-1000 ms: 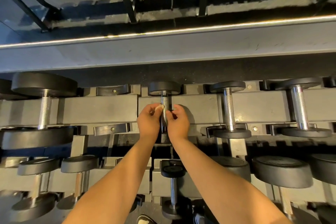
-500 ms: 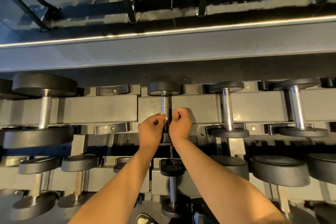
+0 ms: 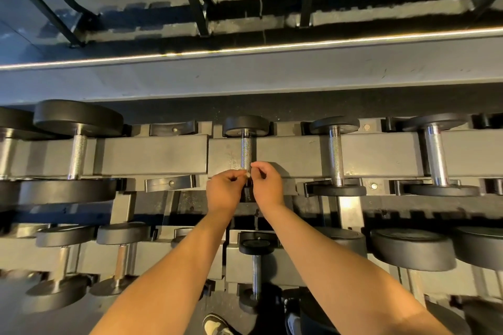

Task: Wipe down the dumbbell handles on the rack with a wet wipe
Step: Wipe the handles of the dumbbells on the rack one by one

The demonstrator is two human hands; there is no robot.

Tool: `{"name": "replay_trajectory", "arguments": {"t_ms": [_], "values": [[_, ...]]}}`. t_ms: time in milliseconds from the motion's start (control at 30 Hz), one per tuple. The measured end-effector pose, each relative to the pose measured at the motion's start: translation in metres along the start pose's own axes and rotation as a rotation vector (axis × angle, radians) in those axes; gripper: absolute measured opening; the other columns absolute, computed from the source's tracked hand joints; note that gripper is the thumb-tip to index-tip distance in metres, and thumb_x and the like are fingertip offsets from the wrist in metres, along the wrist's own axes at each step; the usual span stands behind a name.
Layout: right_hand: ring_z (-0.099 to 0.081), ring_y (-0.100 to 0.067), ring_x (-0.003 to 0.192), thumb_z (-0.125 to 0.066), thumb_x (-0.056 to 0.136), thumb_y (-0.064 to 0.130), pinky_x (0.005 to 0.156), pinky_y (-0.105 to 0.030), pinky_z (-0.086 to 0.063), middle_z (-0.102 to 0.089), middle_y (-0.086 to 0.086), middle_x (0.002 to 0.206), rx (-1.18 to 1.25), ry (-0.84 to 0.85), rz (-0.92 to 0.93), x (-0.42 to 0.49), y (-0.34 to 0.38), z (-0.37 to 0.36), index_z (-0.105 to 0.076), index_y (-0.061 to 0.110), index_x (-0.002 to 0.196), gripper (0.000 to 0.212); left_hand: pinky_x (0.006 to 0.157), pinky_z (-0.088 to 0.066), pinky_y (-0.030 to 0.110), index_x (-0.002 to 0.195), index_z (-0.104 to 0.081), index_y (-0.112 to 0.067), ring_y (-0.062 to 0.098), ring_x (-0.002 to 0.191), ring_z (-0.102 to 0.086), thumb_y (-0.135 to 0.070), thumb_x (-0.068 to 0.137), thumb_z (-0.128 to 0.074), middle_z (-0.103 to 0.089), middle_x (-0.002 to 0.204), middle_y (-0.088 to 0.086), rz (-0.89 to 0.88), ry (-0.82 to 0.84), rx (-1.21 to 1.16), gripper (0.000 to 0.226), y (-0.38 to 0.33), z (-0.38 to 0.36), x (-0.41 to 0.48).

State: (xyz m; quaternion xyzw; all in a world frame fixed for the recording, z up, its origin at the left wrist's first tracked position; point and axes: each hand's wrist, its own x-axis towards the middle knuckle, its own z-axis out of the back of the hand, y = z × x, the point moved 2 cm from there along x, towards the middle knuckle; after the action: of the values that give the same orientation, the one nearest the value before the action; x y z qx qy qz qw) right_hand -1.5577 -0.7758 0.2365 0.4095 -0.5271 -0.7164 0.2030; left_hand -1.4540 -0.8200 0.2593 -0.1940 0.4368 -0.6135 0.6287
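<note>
The scene is dim overall, with warm light falling on the forearms (image 3: 168,280) from the near side. A thin bright strip (image 3: 272,47) glows along the grey ledge (image 3: 245,76). Chrome dumbbell handles (image 3: 335,155) catch small glints, and a bright patch flares on a rack post (image 3: 347,204). Hard black shadows stripe the floor (image 3: 136,11). Straight lines bow toward the edges, and the corners look soft.
</note>
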Motion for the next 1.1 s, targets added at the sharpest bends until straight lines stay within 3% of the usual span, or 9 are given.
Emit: {"name": "replay_trajectory", "arguments": {"t_ms": [200, 333, 433, 533, 600, 667, 800, 933, 1100], "values": [[-0.060, -0.004, 0.105, -0.056, 0.101, 0.018, 0.085, -0.016, -0.047, -0.065, 0.008, 0.113, 0.106, 0.075, -0.033, -0.014, 0.009, 0.014, -0.065, 0.021, 0.116, 0.018, 0.091, -0.053, 0.024, 0.116, -0.069, -0.034, -0.001, 0.103, -0.066, -0.019, 0.098, -0.063, -0.071, 0.109, -0.019, -0.171, 0.144, -0.054, 0.024, -0.014, -0.004, -0.019], [-0.063, -0.005, 0.098, -0.059, 0.097, 0.008, 0.089, -0.022, -0.053, -0.068, 0.007, 0.104, 0.072, 0.058, -0.006, -0.004, 0.013, 0.014, -0.069, 0.022, 0.103, 0.018, 0.084, -0.052, 0.018, 0.130, -0.051, -0.035, -0.008, 0.101, -0.060, -0.013, 0.098, -0.062, -0.060, 0.113, -0.024, -0.158, 0.150, -0.044, 0.040, -0.016, -0.007, -0.017], [-0.063, -0.011, 0.099, -0.058, 0.095, 0.004, 0.087, -0.023, -0.053, -0.067, 0.003, 0.106, -0.004, -0.088, 0.053, 0.013, 0.017, 0.012, -0.068, 0.023, 0.099, 0.022, 0.093, -0.043, 0.010, 0.130, -0.053, -0.030, -0.007, 0.110, -0.055, -0.006, 0.098, -0.058, -0.056, 0.123, -0.016, -0.208, 0.048, -0.021, 0.041, -0.012, -0.008, -0.011], [-0.061, -0.011, 0.101, -0.065, 0.093, 0.009, 0.084, -0.017, -0.050, -0.064, 0.001, 0.112, -0.083, -0.022, 0.077, 0.023, 0.017, 0.001, -0.069, 0.024, 0.106, 0.021, 0.099, -0.049, 0.030, 0.136, -0.056, -0.025, 0.009, 0.114, -0.057, -0.011, 0.102, -0.052, -0.058, 0.124, -0.010, -0.163, -0.016, 0.046, 0.037, -0.008, -0.013, -0.007], [-0.061, -0.009, 0.096, -0.069, 0.090, 0.009, 0.074, -0.008, -0.044, -0.066, 0.002, 0.108, -0.114, 0.030, 0.086, 0.025, 0.014, -0.006, -0.070, 0.023, 0.107, 0.021, 0.096, -0.052, 0.036, 0.136, -0.057, -0.025, 0.014, 0.112, -0.060, -0.018, 0.104, -0.049, -0.063, 0.124, -0.004, -0.147, -0.028, 0.087, 0.034, -0.007, -0.016, -0.004], [-0.063, -0.010, 0.090, -0.069, 0.090, 0.007, 0.068, -0.009, -0.045, -0.069, 0.002, 0.100, -0.080, 0.005, 0.044, 0.026, 0.012, -0.006, -0.071, 0.020, 0.100, 0.016, 0.096, -0.052, 0.038, 0.138, -0.056, -0.025, 0.016, 0.113, -0.060, -0.020, 0.105, -0.047, -0.063, 0.127, -0.002, -0.141, -0.040, 0.120, 0.034, -0.008, -0.015, -0.004], [-0.066, -0.016, 0.087, -0.064, 0.092, 0.002, 0.069, -0.020, -0.051, -0.071, 0.000, 0.094, -0.054, -0.020, -0.088, 0.026, 0.001, 0.002, -0.072, 0.020, 0.093, 0.019, 0.095, -0.054, 0.042, 0.139, -0.055, -0.025, 0.016, 0.111, -0.061, -0.019, 0.105, -0.046, -0.063, 0.128, -0.002, -0.142, -0.054, 0.132, 0.036, -0.006, -0.015, -0.005], [-0.060, -0.009, 0.086, -0.059, 0.096, 0.005, 0.071, -0.016, -0.047, -0.063, 0.008, 0.092, -0.011, -0.112, -0.051, 0.014, 0.001, 0.012, -0.064, 0.025, 0.095, 0.021, 0.098, -0.052, 0.041, 0.143, -0.053, -0.023, 0.017, 0.115, -0.061, -0.021, 0.105, -0.046, -0.062, 0.132, -0.001, -0.120, -0.065, 0.144, 0.038, -0.005, -0.016, -0.006], [-0.061, -0.007, 0.090, -0.060, 0.096, 0.010, 0.071, -0.013, -0.045, -0.065, 0.004, 0.103, 0.011, -0.072, 0.007, 0.022, 0.016, 0.002, -0.066, 0.023, 0.107, 0.018, 0.096, -0.052, 0.039, 0.142, -0.053, -0.026, 0.017, 0.115, -0.060, -0.022, 0.106, -0.045, -0.062, 0.133, -0.003, -0.111, -0.060, 0.147, 0.037, -0.007, -0.016, -0.004]]}}
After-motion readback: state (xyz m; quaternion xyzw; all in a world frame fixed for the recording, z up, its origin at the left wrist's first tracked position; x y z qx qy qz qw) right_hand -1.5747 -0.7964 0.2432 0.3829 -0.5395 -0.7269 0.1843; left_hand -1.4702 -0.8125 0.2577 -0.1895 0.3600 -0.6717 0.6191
